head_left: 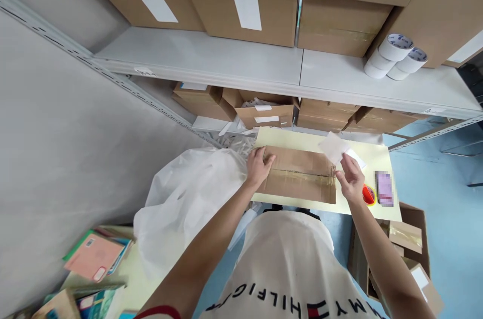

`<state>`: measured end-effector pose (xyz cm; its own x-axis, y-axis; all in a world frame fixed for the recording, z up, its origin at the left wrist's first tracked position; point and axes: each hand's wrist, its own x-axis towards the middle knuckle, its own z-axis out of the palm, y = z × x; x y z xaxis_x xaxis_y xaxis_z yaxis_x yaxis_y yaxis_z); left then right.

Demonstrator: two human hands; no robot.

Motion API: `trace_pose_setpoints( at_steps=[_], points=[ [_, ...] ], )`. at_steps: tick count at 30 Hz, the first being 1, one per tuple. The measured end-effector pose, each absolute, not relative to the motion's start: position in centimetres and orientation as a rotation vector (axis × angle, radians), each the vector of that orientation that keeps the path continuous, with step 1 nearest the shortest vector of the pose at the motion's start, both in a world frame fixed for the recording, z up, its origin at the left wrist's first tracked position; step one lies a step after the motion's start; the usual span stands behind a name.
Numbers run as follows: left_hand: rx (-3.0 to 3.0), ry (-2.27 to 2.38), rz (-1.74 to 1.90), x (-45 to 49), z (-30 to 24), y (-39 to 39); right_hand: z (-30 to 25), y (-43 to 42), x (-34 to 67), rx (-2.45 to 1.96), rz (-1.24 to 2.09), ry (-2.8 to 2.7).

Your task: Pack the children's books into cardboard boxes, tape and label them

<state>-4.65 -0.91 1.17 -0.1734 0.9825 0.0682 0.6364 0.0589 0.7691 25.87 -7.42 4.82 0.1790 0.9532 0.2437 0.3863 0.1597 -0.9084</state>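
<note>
A flat, closed cardboard box (298,186) with clear tape along its seam lies on the pale yellow table (294,137). My left hand (259,167) grips its left end, thumb on top and fingers over the edge. Above the box's right end, my right hand (351,176) pinches a white sheet, seemingly a label (331,147), between thumb and fingers. Another white paper (357,158) shows partly behind that hand. Just right of it sits a red and yellow round item (369,195), perhaps a tape roll. Beyond it is a purple item (385,188), blurred out.
A shelf (211,57) with large cartons (241,2) and white tape rolls (395,47) spans the front. Open cartons (266,115) stand below. A white plastic bag (188,198) bulges at left, near stacked books (96,256). A box of cardboard (415,218) stands lower right.
</note>
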Motion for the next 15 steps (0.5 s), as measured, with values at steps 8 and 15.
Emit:
trace_pose_setpoints(
  at_steps=[8, 15],
  points=[
    [0.978, 1.167, 0.894, -0.4, 5.4, -2.5, 7.6, -9.2, 24.1, -1.066, 0.871, -1.203],
    [1.041, 1.347, 0.857, -1.6, 5.8, -2.9, 6.4, -8.3, 23.2, -1.503, 1.119, -1.13]
  ],
)
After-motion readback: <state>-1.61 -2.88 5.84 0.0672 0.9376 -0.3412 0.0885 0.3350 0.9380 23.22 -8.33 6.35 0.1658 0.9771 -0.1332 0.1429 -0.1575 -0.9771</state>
